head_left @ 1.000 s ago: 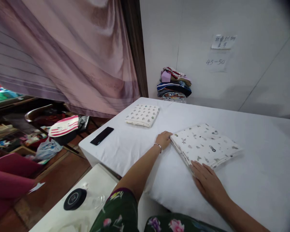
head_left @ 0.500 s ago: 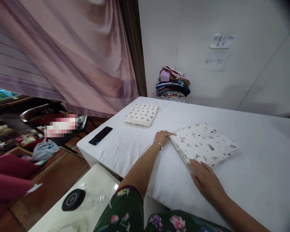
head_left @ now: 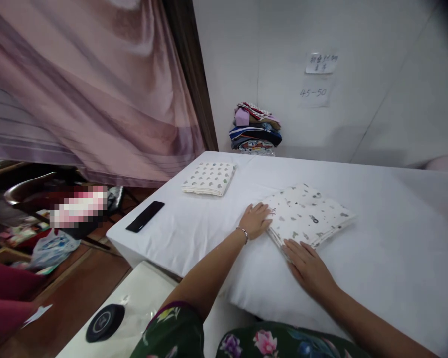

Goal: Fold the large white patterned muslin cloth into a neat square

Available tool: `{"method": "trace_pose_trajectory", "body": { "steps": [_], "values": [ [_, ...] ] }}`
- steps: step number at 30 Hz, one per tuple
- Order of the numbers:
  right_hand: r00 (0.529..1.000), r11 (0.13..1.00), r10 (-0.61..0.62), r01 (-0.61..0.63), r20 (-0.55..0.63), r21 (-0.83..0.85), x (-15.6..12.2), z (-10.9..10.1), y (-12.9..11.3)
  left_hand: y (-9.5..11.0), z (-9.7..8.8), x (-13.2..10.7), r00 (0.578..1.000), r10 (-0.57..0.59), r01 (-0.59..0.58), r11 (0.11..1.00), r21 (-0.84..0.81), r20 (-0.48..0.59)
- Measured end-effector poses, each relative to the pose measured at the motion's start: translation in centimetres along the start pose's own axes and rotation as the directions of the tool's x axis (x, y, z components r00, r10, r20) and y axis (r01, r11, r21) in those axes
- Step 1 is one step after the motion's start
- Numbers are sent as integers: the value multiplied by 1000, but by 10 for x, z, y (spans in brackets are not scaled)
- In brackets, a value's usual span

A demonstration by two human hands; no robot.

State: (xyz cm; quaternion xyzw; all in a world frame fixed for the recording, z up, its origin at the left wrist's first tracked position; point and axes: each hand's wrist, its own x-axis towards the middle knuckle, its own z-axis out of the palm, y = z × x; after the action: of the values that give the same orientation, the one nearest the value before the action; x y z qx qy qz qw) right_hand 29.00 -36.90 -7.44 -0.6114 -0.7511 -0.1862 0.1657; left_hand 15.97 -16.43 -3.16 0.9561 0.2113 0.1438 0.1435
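Note:
A folded white cloth (head_left: 309,214) with small grey and dark prints lies turned at an angle on the white-covered table (head_left: 388,278). On its left corner rests my left hand (head_left: 255,220), fingers spread and flat. My right hand (head_left: 304,258) lies flat over the near edge of the same cloth, with the fingers stretched out. Farther back on the left, a second folded white cloth (head_left: 209,178) with rows of grey prints lies apart from both hands.
A black phone (head_left: 145,217) lies near the table's left edge. Behind the table rises a stack of folded fabrics (head_left: 256,128) against the wall. A round black object (head_left: 105,323) sits on a lower white surface (head_left: 142,283). A pink curtain (head_left: 134,99) hangs at left.
My left hand has flattened from a fingertip touch at the corner to spread fingers on the cloth. My right hand stays on the near edge. The view has shifted slightly to the right.

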Motion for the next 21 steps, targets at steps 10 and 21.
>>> {"method": "trace_pose_trajectory", "body": {
  "steps": [10,21],
  "values": [
    [998,997,60,-62,24,56,4,-8,-5,4,7,-2,996,-84,82,995,52,28],
    [994,992,80,-86,72,87,4,-8,-6,18,20,-16,999,-48,46,995,83,25]
  ]
}}
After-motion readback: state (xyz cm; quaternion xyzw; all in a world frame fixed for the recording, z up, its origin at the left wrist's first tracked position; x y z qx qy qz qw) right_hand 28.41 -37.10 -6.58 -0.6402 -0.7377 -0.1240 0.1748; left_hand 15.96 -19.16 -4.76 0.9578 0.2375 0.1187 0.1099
